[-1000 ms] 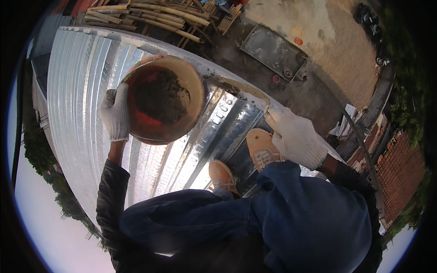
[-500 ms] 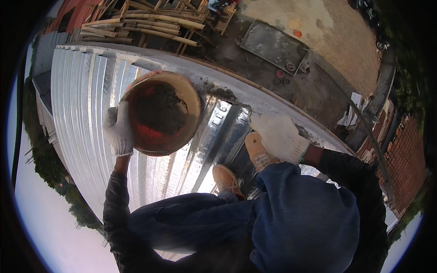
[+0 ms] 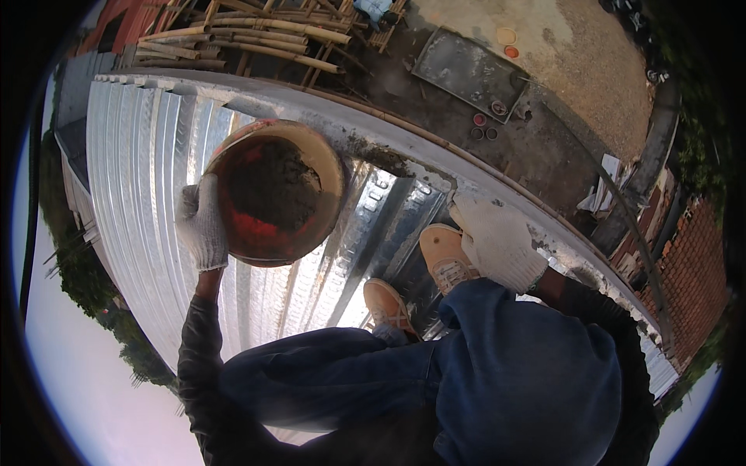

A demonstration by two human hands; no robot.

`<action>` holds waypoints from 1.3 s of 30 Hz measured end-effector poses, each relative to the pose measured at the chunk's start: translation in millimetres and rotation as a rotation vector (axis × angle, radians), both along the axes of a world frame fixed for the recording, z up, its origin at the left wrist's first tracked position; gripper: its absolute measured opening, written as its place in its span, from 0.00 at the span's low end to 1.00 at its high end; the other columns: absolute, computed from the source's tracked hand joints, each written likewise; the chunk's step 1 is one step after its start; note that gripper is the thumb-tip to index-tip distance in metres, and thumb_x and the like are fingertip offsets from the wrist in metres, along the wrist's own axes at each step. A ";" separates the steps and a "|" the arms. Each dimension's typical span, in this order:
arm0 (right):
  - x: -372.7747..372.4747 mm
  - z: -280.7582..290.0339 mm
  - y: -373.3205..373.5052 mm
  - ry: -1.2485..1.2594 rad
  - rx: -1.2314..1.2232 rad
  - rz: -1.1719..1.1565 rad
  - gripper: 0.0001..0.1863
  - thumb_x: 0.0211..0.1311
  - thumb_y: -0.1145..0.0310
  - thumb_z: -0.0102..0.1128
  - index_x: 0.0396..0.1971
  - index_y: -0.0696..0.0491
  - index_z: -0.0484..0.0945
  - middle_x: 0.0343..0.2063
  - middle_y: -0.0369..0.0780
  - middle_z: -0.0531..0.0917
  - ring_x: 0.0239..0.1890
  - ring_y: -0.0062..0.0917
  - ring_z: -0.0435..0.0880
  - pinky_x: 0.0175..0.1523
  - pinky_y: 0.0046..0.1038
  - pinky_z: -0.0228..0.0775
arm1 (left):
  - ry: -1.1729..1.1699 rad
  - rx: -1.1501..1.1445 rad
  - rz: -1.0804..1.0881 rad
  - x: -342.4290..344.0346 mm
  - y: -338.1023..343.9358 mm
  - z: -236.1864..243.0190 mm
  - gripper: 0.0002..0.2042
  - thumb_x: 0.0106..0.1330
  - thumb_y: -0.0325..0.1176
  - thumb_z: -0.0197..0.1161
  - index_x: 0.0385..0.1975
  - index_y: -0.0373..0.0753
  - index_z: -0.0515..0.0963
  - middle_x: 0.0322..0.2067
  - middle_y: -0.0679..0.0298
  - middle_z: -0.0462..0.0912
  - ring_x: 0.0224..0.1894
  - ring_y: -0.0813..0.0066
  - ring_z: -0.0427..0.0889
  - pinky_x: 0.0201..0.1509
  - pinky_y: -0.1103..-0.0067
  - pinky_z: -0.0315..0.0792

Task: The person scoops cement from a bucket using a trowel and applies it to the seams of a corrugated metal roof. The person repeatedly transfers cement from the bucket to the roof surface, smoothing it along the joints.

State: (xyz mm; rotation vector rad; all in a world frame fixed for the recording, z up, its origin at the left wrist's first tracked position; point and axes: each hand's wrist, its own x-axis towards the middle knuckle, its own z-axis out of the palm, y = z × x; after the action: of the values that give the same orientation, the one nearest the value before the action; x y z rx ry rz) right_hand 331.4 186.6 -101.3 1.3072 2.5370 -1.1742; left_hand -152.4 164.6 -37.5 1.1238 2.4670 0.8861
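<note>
My left hand, in a white knitted glove, is closed on the left rim of a round, red-stained bucket. Inside the bucket lies grey wet mortar. The bucket rests on a corrugated metal roof sheet, beside a low concrete wall edge. My right hand, gloved alike, is curled at the wall just right of my tan shoe. Its fingers point down and away, so whatever they hold is hidden. Rough mortar lies along the wall between the bucket and that hand.
Beyond the wall the ground drops away to a yard. A pile of bamboo poles lies at far left, with a person near it. A flat mixing tray, small buckets and a brick wall stand below.
My right hand has slid a little rightward along the wall, away from the bucket. My left hand and the bucket have hardly moved. More of the person in the yard shows.
</note>
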 end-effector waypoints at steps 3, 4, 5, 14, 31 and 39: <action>-18.4 -14.0 -13.1 -0.093 0.008 0.053 0.19 0.68 0.68 0.71 0.55 0.53 0.78 0.40 0.45 0.89 0.40 0.41 0.95 0.42 0.40 0.86 | -0.005 0.000 -0.008 4.9 4.9 0.9 0.18 0.81 0.43 0.73 0.32 0.35 0.82 0.29 0.74 0.79 0.36 0.85 0.73 0.46 0.79 0.74; -24.1 -12.9 -15.6 -0.145 -0.007 0.073 0.19 0.67 0.68 0.72 0.55 0.53 0.77 0.40 0.44 0.89 0.40 0.41 0.95 0.41 0.39 0.87 | 0.002 -0.010 -0.010 3.0 3.4 1.2 0.18 0.81 0.43 0.73 0.32 0.35 0.82 0.29 0.74 0.79 0.36 0.85 0.73 0.45 0.79 0.74; -24.8 -10.3 -15.1 -0.158 -0.022 0.092 0.20 0.67 0.68 0.73 0.55 0.53 0.77 0.40 0.44 0.90 0.40 0.40 0.96 0.41 0.38 0.87 | 0.009 -0.019 -0.013 -0.1 1.8 0.8 0.18 0.81 0.43 0.73 0.31 0.35 0.82 0.29 0.74 0.79 0.36 0.85 0.72 0.45 0.79 0.74; 41.9 14.8 17.5 -0.124 0.046 0.205 0.11 0.69 0.70 0.70 0.48 0.54 0.82 0.37 0.43 0.90 0.41 0.39 0.95 0.43 0.38 0.87 | 0.023 -0.008 -0.044 1.1 1.4 1.8 0.18 0.80 0.40 0.74 0.30 0.35 0.82 0.27 0.75 0.77 0.34 0.87 0.71 0.41 0.80 0.72; -20.3 24.2 43.6 0.260 -0.008 0.181 0.26 0.76 0.60 0.69 0.67 0.56 0.80 0.42 0.48 0.89 0.40 0.46 0.93 0.47 0.45 0.85 | 0.125 -0.036 -0.110 27.4 5.0 8.9 0.23 0.76 0.46 0.78 0.28 0.33 0.79 0.22 0.66 0.71 0.31 0.85 0.67 0.35 0.75 0.70; -180.8 75.1 119.0 -0.054 0.114 0.747 0.19 0.70 0.58 0.69 0.47 0.60 0.90 0.39 0.54 0.92 0.40 0.51 0.94 0.45 0.48 0.88 | 0.145 -0.095 -0.069 37.5 3.7 11.3 0.20 0.78 0.45 0.77 0.32 0.34 0.83 0.25 0.73 0.77 0.34 0.86 0.71 0.39 0.79 0.72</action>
State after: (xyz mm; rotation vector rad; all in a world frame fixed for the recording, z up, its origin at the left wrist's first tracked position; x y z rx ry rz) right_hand 150.7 305.5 -26.2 0.3005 2.6773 -0.8163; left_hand -115.0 168.4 -26.2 1.2727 2.5369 0.6831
